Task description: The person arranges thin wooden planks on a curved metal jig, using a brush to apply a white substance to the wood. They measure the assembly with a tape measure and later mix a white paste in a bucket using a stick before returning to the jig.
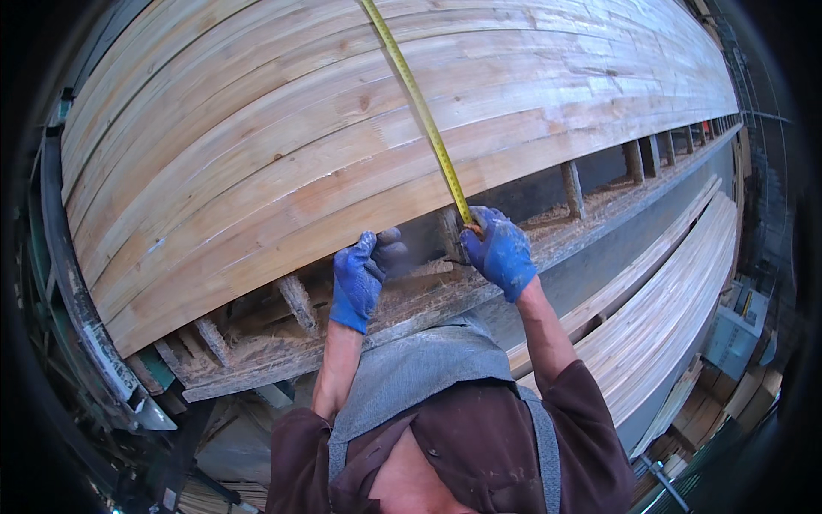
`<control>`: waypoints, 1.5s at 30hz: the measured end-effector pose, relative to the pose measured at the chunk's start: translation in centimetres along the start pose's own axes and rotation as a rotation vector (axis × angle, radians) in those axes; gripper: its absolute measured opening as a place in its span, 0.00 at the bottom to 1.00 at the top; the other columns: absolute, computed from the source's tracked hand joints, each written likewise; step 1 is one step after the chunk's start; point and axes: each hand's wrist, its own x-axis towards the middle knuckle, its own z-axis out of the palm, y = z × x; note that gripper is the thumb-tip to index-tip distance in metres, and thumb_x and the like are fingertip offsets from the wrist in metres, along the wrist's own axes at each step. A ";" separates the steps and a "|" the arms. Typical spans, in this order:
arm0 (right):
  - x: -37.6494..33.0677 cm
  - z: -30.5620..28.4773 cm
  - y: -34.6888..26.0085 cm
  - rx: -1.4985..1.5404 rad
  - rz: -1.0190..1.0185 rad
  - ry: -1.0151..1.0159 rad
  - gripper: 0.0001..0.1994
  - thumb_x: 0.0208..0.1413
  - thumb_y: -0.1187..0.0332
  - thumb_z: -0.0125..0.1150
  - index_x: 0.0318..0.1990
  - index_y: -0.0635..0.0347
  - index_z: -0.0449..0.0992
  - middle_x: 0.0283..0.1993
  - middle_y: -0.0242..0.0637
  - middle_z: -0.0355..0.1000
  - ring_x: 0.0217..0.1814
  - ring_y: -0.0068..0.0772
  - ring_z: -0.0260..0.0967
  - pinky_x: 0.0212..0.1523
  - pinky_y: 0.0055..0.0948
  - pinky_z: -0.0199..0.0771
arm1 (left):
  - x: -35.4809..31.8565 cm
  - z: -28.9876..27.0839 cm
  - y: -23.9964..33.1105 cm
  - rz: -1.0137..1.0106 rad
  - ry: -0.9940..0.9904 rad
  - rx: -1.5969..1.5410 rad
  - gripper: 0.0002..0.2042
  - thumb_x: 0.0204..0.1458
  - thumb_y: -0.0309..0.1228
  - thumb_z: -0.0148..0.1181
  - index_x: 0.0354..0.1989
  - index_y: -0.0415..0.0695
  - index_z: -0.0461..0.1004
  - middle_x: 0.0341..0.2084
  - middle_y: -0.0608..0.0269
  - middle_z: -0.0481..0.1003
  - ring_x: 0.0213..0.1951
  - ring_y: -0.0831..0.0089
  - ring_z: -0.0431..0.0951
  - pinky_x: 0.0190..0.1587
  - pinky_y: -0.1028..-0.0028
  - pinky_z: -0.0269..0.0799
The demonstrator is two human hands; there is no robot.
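Right hand (501, 251), blue-gloved, pinching yellow tape measure (419, 107) end at near edge of glued plank panel (342, 128), blade stretched taut across its width. Left hand (360, 278) curled loosely beside edge, gripping nothing visible, probably bracing.

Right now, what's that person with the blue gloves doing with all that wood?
A person in blue gloves is stretching a yellow tape measure across a wide layer of pale wooden boards. The right hand pinches the tape's end at the near edge of the boards, and the tape runs away across them, out of the top of the picture. The left hand rests at the same edge, close beside it. More boards lie stacked lower down on the right.
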 end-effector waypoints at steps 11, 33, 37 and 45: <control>-0.2 0.8 0.9 0.111 -0.041 0.022 0.17 0.52 0.62 0.57 0.47 0.61 0.77 0.42 0.49 0.76 0.43 0.53 0.75 0.43 0.44 0.76 | 0.1 -0.1 -0.7 -0.019 0.007 -0.120 0.15 0.65 0.34 0.48 0.50 0.36 0.70 0.42 0.49 0.79 0.39 0.59 0.82 0.48 0.55 0.78; -0.5 0.9 -0.4 0.027 -0.019 0.000 0.14 0.52 0.63 0.58 0.45 0.59 0.75 0.37 0.48 0.73 0.35 0.54 0.75 0.36 0.48 0.75 | 0.4 -0.3 -1.0 0.001 0.001 -0.167 0.15 0.65 0.35 0.49 0.48 0.33 0.72 0.41 0.48 0.79 0.39 0.59 0.82 0.49 0.57 0.78; -0.5 0.8 -0.7 0.022 0.003 -0.023 0.16 0.52 0.63 0.58 0.47 0.60 0.75 0.37 0.48 0.73 0.36 0.53 0.75 0.37 0.48 0.75 | 0.4 -0.3 -1.1 0.002 -0.001 -0.191 0.15 0.65 0.34 0.49 0.48 0.34 0.72 0.41 0.47 0.79 0.38 0.59 0.82 0.48 0.58 0.78; -0.7 1.6 -0.8 0.022 -0.006 0.011 0.18 0.51 0.65 0.59 0.49 0.61 0.74 0.38 0.49 0.73 0.35 0.54 0.75 0.35 0.48 0.75 | 0.1 0.2 -0.5 -0.006 0.018 -0.137 0.16 0.65 0.35 0.49 0.48 0.33 0.71 0.42 0.48 0.78 0.39 0.59 0.80 0.53 0.56 0.75</control>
